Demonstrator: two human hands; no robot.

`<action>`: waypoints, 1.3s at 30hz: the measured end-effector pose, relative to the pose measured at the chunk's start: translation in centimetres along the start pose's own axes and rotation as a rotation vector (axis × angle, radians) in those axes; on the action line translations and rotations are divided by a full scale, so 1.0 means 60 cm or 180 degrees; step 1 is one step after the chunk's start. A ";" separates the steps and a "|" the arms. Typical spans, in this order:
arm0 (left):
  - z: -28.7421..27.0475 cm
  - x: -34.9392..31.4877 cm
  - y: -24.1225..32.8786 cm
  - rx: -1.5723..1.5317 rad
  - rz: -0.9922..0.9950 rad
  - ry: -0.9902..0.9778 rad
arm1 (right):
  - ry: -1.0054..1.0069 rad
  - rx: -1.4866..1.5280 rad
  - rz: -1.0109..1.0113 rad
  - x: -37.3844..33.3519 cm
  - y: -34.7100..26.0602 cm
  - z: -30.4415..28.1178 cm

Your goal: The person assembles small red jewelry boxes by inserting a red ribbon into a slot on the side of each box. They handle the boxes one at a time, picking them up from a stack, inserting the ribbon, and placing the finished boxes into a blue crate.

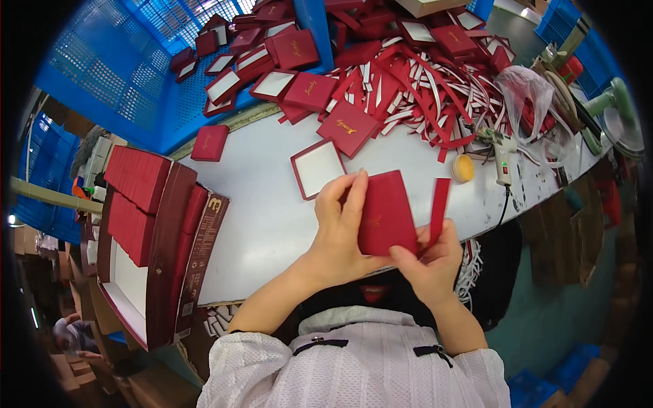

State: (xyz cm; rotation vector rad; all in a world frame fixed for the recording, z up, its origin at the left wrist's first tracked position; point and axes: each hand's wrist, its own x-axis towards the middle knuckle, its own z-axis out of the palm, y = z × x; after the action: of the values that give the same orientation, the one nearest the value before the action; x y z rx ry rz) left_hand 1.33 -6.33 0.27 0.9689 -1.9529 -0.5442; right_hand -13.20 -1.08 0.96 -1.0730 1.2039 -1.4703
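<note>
Upright over the near edge of the white table, a red square box lid (388, 221) with a faint gold mark is held between both hands. My left hand (340, 234) is closed on its left side, thumb and fingers along the edge. My right hand (432, 262) pinches its lower right corner. A short red ribbon strip (441, 200) stands up from the right fingers, beside the lid; whether it touches the lid is hidden. Just beyond my left fingers lies a shallow red box with a white lining (317, 171). Behind that is another red lid with gold lettering (349, 126).
Ribbon strips (435, 95) pile at the back. A blue crate (146, 102) and many red boxes (311, 91) fill the far left. At right are a yellow-topped round pot (463, 168), a white corded tool (504, 160) and a plastic bag (525, 92). A carton (194, 272) holds red pieces.
</note>
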 end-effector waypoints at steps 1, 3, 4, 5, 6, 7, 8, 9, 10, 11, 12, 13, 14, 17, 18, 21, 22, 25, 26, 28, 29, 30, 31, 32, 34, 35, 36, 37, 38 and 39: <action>-0.001 -0.007 -0.001 -0.0437 -0.0139 0.0134 | 0.0200 0.0261 0.0092 0.002 -0.002 -0.006; 0.005 -0.010 0.005 -0.1312 -0.0514 0.0615 | 0.0470 0.0916 0.0370 0.013 -0.005 -0.023; 0.008 -0.012 0.000 -0.2212 -0.0981 0.0374 | 0.0414 0.1261 0.0556 0.013 -0.012 -0.031; 0.010 -0.015 -0.010 -0.3106 -0.1453 0.0112 | 0.0305 0.1362 0.0635 0.012 -0.011 -0.038; 0.007 -0.018 -0.016 -0.3975 -0.1950 -0.0146 | 0.0176 0.1472 0.0737 0.010 -0.010 -0.042; -0.002 -0.009 -0.010 -0.4984 -0.2643 -0.0154 | 0.0081 0.1391 0.0778 0.009 -0.011 -0.047; -0.004 -0.009 -0.022 -0.5182 -0.2614 -0.0485 | -0.0017 0.1309 0.0819 0.008 -0.013 -0.051; -0.003 -0.007 -0.038 -0.5374 -0.2572 -0.0831 | -0.0109 0.1230 0.0850 0.009 -0.014 -0.055; -0.003 -0.006 -0.044 -0.5556 -0.2521 -0.1180 | -0.0061 0.1100 0.0852 0.009 -0.016 -0.060; -0.004 -0.010 -0.041 -0.5670 -0.2520 -0.1276 | -0.0017 0.0970 0.0853 0.009 -0.018 -0.066; -0.006 -0.010 -0.029 -0.5644 -0.2322 -0.1268 | 0.0033 0.0842 0.0848 0.012 -0.018 -0.073; -0.008 -0.012 -0.014 -0.5614 -0.2124 -0.1256 | 0.0065 0.0373 0.0665 0.016 -0.010 -0.084; -0.008 -0.016 -0.005 -0.5580 -0.1924 -0.1243 | 0.0366 -0.0081 0.0414 0.020 -0.008 -0.092; 0.008 -0.034 -0.004 -0.4670 -0.1637 -0.0456 | 0.0990 -0.0297 -0.0037 0.015 -0.015 -0.102; 0.014 -0.038 0.000 -0.4182 -0.1514 -0.0216 | 0.0453 -0.0331 0.0012 0.005 -0.029 -0.094; 0.040 -0.032 0.032 -0.3813 -0.1412 0.0366 | -0.0883 -0.0642 -0.0314 -0.007 -0.043 -0.054; 0.044 -0.029 0.040 -0.3843 -0.1376 0.0520 | -0.1150 -0.0899 -0.0723 -0.001 -0.042 -0.041; 0.037 -0.029 0.044 -0.4036 -0.1318 0.0334 | -0.0908 -0.0967 -0.0789 0.001 -0.039 -0.028; 0.034 -0.031 0.043 -0.4135 -0.1310 0.0265 | -0.0902 -0.1034 -0.0767 0.003 -0.040 -0.028; 0.031 -0.033 0.047 -0.3992 -0.1443 0.0207 | -0.1007 -0.1067 -0.0854 0.004 -0.039 -0.030; 0.030 -0.034 0.048 -0.3921 -0.1508 0.0175 | -0.1057 -0.1083 -0.0898 0.004 -0.038 -0.031; 0.029 -0.035 0.047 -0.3913 -0.1475 0.0053 | -0.1055 -0.1045 -0.0892 0.004 -0.038 -0.033; 0.025 -0.036 0.045 -0.3904 -0.1442 -0.0071 | -0.1052 -0.1007 -0.0886 0.003 -0.038 -0.034; 0.023 -0.037 0.043 -0.3896 -0.1408 -0.0196 | -0.1047 -0.0970 -0.0880 0.003 -0.037 -0.036; 0.020 -0.039 0.043 -0.3921 -0.1318 -0.0257 | -0.1084 -0.0954 -0.0946 0.003 -0.037 -0.039; 0.020 -0.039 0.043 -0.3947 -0.1268 -0.0281 | -0.1100 -0.0946 -0.0978 0.004 -0.038 -0.040; 0.019 -0.040 0.044 -0.3972 -0.1213 -0.0304 | -0.1084 -0.0938 -0.0990 0.003 -0.038 -0.040; 0.019 -0.040 0.044 -0.4009 -0.1154 -0.0320 | -0.1068 -0.0930 -0.1001 0.002 -0.039 -0.040; 0.018 -0.040 0.047 -0.4056 -0.1118 -0.0285 | -0.1050 -0.0922 -0.1013 0.002 -0.040 -0.040; 0.019 -0.038 0.050 -0.4104 -0.1080 -0.0254 | -0.1058 -0.0904 -0.1003 0.001 -0.041 -0.040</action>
State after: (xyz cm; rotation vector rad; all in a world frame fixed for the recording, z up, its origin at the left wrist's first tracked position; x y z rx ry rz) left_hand -0.15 -2.70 0.51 0.3901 -1.0589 -1.7404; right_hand -15.86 -0.47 3.04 -1.6915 1.0564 -1.3021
